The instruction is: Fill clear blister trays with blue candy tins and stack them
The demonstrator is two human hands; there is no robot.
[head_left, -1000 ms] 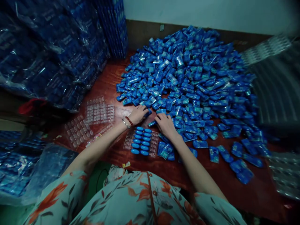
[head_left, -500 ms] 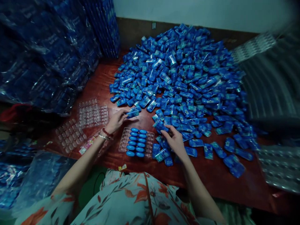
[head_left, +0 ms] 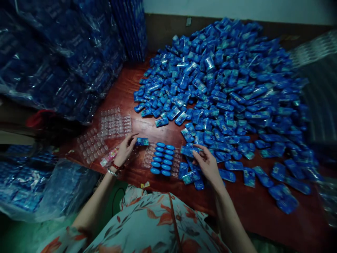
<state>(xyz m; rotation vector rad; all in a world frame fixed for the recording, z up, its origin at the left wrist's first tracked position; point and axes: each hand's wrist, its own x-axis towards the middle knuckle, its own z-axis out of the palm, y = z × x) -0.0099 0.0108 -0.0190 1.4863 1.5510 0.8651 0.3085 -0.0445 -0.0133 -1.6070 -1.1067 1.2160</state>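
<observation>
My left hand, with beads and a bangle at the wrist, pinches a small blue packet just beyond the tray's far left corner. Between my hands lies a clear plastic blister tray. Glossy blue oval pieces fill its two middle columns; the outer columns show bare cavities. To the right of the tray, my right hand has thumb and fingers closed on another blue packet, above loose packets at the near edge of the pile.
A large pile of blue packets covers the table's back and right. Clear blister trays and a pink printed packet lie at left. Plastic-wrapped blue stacks stand beyond them. A yellow scrap sits at the front edge.
The view has shifted, so the scene sits differently in the frame. My left hand has drawn back from the pile with its packet. My right hand now holds its packet beside the tray.
</observation>
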